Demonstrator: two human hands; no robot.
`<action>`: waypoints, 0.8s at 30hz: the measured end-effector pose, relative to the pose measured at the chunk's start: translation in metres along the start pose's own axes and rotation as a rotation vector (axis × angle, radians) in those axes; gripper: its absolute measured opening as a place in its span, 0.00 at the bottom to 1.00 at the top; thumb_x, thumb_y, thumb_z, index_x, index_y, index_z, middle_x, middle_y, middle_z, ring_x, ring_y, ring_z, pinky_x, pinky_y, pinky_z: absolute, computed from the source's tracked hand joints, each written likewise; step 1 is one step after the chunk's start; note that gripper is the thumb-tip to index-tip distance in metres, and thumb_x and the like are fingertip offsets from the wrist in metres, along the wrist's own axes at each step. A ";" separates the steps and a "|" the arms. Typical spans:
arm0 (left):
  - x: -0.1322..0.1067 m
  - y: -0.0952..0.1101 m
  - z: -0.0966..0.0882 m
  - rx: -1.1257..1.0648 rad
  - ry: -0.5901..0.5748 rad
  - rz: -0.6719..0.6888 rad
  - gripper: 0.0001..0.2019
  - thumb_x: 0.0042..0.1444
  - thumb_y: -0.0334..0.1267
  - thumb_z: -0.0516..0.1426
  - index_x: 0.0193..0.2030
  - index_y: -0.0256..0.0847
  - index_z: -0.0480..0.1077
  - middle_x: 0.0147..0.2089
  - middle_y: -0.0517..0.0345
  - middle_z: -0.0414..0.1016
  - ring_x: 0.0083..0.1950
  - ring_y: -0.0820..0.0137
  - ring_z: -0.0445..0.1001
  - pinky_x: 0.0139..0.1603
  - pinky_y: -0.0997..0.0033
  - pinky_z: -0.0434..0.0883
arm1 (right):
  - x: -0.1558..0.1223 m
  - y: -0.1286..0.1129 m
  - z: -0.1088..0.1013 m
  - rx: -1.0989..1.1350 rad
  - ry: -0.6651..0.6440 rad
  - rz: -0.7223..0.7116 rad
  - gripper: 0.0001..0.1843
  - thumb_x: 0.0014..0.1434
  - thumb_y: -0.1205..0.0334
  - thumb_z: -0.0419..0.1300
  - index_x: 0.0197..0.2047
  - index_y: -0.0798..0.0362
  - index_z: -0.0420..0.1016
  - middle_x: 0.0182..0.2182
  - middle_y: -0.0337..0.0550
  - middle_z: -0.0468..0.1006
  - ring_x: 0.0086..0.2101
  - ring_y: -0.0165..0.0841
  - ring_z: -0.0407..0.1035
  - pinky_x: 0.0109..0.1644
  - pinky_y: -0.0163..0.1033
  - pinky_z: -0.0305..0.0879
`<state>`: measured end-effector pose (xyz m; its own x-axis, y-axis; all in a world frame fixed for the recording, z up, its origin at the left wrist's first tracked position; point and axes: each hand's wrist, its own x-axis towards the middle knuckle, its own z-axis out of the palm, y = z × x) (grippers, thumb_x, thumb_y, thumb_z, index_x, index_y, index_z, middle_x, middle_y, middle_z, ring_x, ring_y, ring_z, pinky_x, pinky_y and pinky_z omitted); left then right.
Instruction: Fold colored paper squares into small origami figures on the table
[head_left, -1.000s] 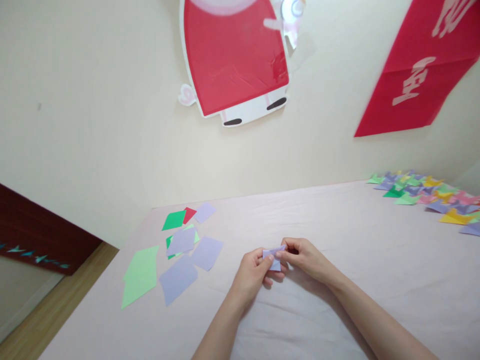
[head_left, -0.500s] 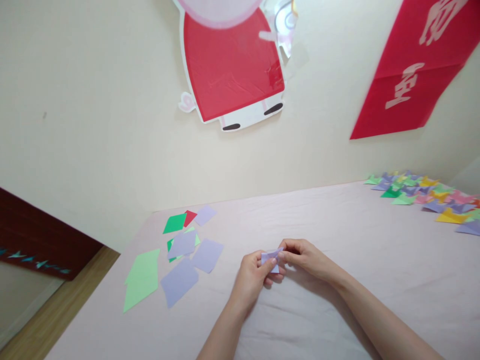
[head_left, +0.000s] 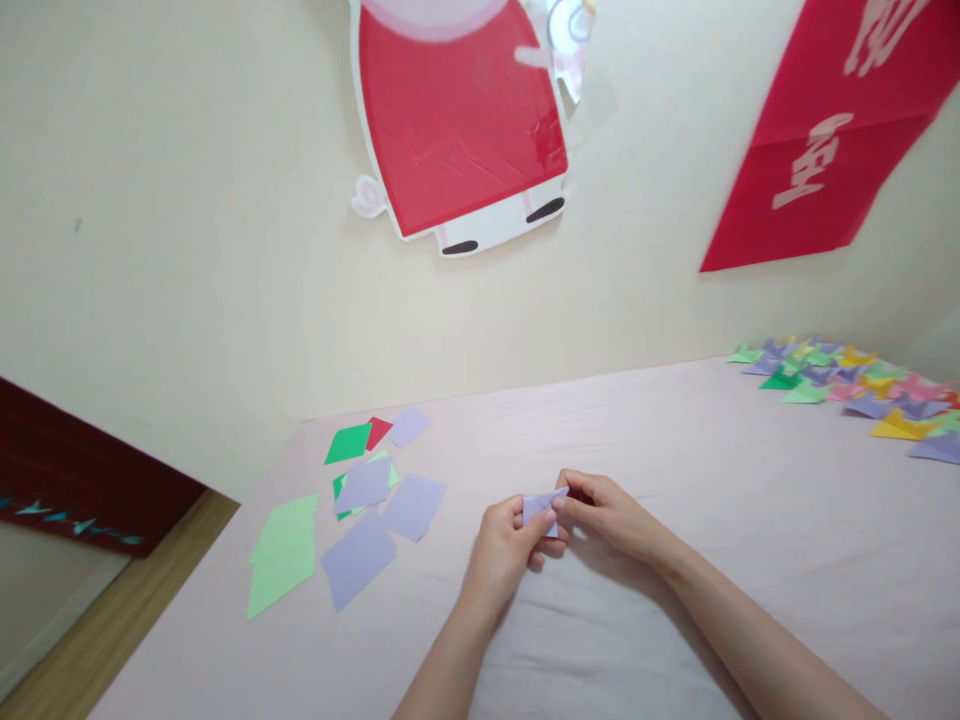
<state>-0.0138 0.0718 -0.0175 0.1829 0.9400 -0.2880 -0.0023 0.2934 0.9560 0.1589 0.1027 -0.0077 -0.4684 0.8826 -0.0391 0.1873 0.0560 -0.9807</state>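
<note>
A small folded piece of purple paper point(head_left: 538, 503) is held between my two hands, just above the pale sheet. My left hand point(head_left: 513, 540) grips it from the left, thumb across its front and fingers behind. With thumb and fingertips, my right hand point(head_left: 596, 508) pinches the upper right corner, where a narrow point sticks out. The fingers cover part of the paper, so its full folded shape is hidden.
Loose purple sheets point(head_left: 358, 562), light green sheets point(head_left: 285, 560), a dark green sheet point(head_left: 348, 444) and a red piece point(head_left: 379, 432) lie at left. Many folded paper figures point(head_left: 855, 380) crowd the far right. A wall point(head_left: 225, 250) rises behind the pale sheet point(head_left: 480, 440).
The view has shifted slightly. Both hands keep hold of the purple paper, and the pointed corner at the right now looks flatter and sharper.
</note>
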 end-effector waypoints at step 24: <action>0.002 -0.001 0.002 0.046 0.035 -0.005 0.21 0.51 0.52 0.61 0.39 0.33 0.73 0.32 0.45 0.81 0.30 0.63 0.81 0.21 0.79 0.61 | 0.000 -0.002 -0.001 -0.109 -0.002 -0.016 0.11 0.60 0.55 0.56 0.31 0.53 0.69 0.23 0.35 0.72 0.26 0.29 0.62 0.30 0.33 0.54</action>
<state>-0.0112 0.0728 -0.0193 0.1480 0.9442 -0.2942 0.0438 0.2909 0.9558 0.1591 0.1028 -0.0059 -0.4734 0.8805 -0.0238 0.2722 0.1206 -0.9547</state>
